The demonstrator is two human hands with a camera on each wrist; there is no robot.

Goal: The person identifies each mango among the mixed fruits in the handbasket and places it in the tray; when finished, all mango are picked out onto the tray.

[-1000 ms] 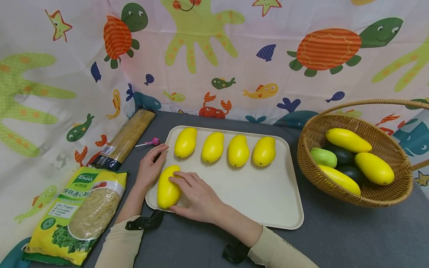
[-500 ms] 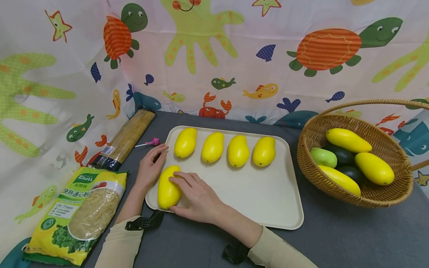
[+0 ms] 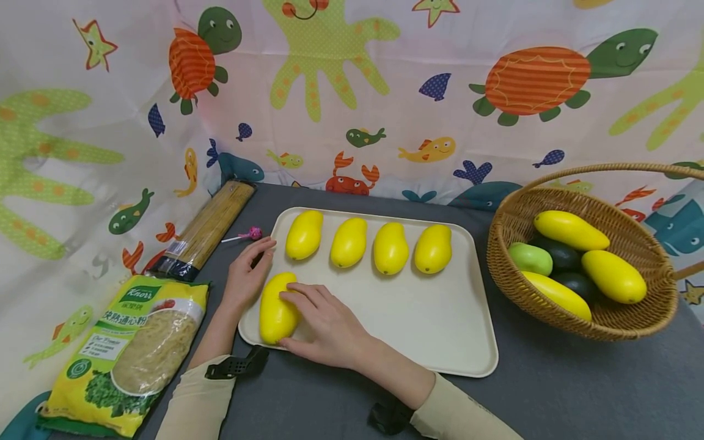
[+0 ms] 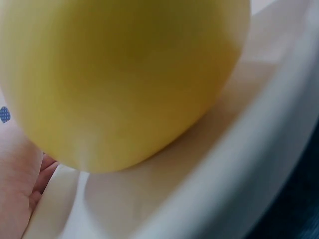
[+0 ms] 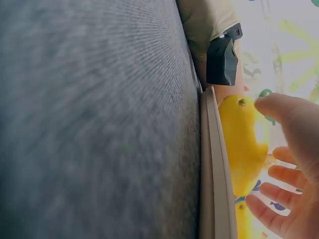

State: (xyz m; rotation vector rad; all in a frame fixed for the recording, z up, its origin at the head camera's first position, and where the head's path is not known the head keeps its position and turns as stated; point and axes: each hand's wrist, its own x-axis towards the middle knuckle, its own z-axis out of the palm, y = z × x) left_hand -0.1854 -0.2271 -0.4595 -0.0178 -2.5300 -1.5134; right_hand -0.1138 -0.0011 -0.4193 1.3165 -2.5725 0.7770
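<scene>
A yellow mango (image 3: 278,308) lies lengthwise near the left front corner of a cream tray (image 3: 407,318). My right hand (image 3: 330,327) spans it from the right, thumb at its near end and fingertips against its upper side. In the right wrist view, the thumb meets the mango (image 5: 244,144) beside its stem end. My left hand (image 3: 247,275) rests along the tray's left rim with fingers extended, just beyond the mango. The left wrist view is mostly filled by the mango (image 4: 124,84) above the tray rim (image 4: 239,149). Several more mangoes (image 3: 348,242) form a row along the tray's far side.
A wicker basket (image 3: 506,269) at the right holds mangoes, a green fruit (image 3: 530,259) and dark fruits. On the left lie a Knorr pasta bag (image 3: 126,354), a packet of long dry noodles (image 3: 211,223) and a pink lollipop (image 3: 255,233). A patterned curtain (image 3: 330,140) hangs behind.
The mango under my right hand has shifted very slightly to the right, the hand with it. My left hand and the row of mangoes stay put.
</scene>
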